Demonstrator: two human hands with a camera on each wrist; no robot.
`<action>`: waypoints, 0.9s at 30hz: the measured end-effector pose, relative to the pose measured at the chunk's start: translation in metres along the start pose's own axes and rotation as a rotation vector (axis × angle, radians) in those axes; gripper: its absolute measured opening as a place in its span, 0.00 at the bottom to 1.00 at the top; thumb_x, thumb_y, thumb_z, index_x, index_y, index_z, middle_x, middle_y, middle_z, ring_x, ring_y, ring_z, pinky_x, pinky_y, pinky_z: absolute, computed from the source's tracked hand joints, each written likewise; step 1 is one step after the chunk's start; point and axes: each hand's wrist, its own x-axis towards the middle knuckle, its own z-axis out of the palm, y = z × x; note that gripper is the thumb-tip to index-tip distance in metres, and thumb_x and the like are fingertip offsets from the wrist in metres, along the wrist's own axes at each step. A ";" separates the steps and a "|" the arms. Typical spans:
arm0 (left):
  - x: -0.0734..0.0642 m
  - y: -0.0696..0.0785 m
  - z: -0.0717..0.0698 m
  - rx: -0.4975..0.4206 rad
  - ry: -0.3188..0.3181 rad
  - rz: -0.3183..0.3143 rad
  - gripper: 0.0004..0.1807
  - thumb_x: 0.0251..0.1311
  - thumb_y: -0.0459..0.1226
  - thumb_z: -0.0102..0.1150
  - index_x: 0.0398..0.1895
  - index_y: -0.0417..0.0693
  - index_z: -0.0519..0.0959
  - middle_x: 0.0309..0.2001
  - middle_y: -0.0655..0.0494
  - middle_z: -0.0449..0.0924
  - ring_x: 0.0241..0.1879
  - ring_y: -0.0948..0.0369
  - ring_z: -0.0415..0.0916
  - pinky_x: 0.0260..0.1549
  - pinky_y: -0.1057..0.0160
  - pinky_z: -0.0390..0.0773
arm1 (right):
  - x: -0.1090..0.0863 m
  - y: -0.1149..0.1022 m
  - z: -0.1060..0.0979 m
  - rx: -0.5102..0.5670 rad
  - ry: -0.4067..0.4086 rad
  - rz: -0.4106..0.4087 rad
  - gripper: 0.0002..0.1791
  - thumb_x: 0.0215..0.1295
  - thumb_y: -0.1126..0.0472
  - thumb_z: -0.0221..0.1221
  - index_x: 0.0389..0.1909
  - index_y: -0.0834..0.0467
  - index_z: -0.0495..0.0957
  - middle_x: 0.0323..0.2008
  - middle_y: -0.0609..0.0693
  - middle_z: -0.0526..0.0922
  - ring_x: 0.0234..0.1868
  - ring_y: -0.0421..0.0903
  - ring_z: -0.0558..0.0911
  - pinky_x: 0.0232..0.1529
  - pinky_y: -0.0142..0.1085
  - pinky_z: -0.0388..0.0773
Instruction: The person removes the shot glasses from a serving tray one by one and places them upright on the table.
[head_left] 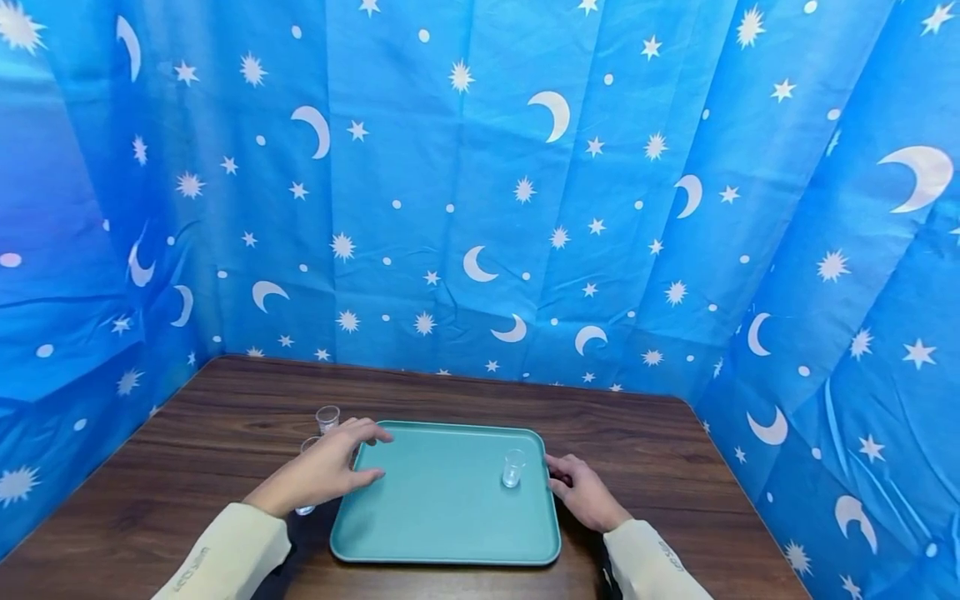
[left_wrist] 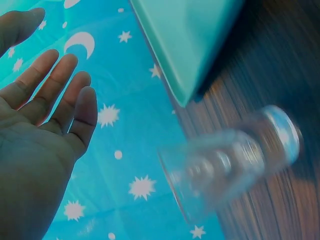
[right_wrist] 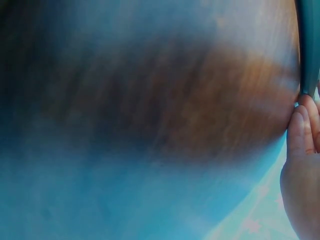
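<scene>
Cream sleeves [head_left: 225, 554], shallow round-cornered teal tray [head_left: 442, 500]

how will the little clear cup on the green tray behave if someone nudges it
The clear cup may tip easily, standing upright on a base narrower than its rim. It would probably slide on the smooth-looking tray. Looking small, it is likely light.

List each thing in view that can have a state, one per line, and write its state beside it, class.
Tray: flat on the table
Left hand: holding nothing
Right hand: touching the tray's right edge
Glass on the tray: upright
Farther glass beside the tray: upright
Nearer glass beside the tray: upright, partly hidden by the left hand in the head view
Curtain: hanging, creased
</scene>
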 end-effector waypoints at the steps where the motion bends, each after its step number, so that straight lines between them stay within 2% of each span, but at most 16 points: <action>1: 0.004 0.002 0.002 -0.011 -0.007 0.004 0.21 0.55 0.38 0.67 0.53 0.51 0.75 0.49 0.58 0.74 0.45 0.56 0.72 0.38 0.55 0.75 | 0.000 0.000 0.000 -0.002 0.002 -0.001 0.23 0.69 0.65 0.54 0.64 0.65 0.67 0.42 0.49 0.74 0.42 0.45 0.72 0.43 0.43 0.72; 3: 0.011 0.004 0.006 -0.023 -0.020 0.013 0.21 0.55 0.38 0.66 0.53 0.51 0.75 0.50 0.57 0.73 0.47 0.56 0.70 0.39 0.54 0.75 | 0.000 0.000 -0.001 -0.001 0.011 0.003 0.23 0.68 0.65 0.54 0.63 0.65 0.68 0.41 0.48 0.74 0.42 0.45 0.71 0.43 0.43 0.72; 10: 0.029 0.012 0.019 -0.015 -0.033 0.054 0.21 0.55 0.36 0.67 0.52 0.50 0.75 0.49 0.55 0.74 0.47 0.56 0.71 0.40 0.56 0.75 | 0.002 0.001 0.001 -0.009 0.033 -0.022 0.23 0.68 0.65 0.55 0.63 0.65 0.68 0.40 0.48 0.74 0.40 0.44 0.72 0.42 0.41 0.72; 15: 0.043 0.021 0.029 -0.026 -0.050 0.051 0.21 0.54 0.36 0.67 0.52 0.48 0.76 0.49 0.56 0.74 0.48 0.54 0.71 0.42 0.54 0.74 | 0.003 0.002 0.001 0.001 0.029 -0.021 0.23 0.68 0.65 0.54 0.63 0.65 0.68 0.41 0.49 0.74 0.41 0.44 0.72 0.44 0.43 0.72; 27: 0.079 0.048 0.054 -0.046 -0.102 0.059 0.20 0.56 0.39 0.66 0.52 0.50 0.76 0.49 0.58 0.74 0.49 0.56 0.71 0.44 0.55 0.74 | 0.003 0.005 0.000 -0.001 0.039 -0.008 0.23 0.69 0.64 0.54 0.63 0.64 0.68 0.43 0.50 0.75 0.44 0.46 0.72 0.46 0.45 0.72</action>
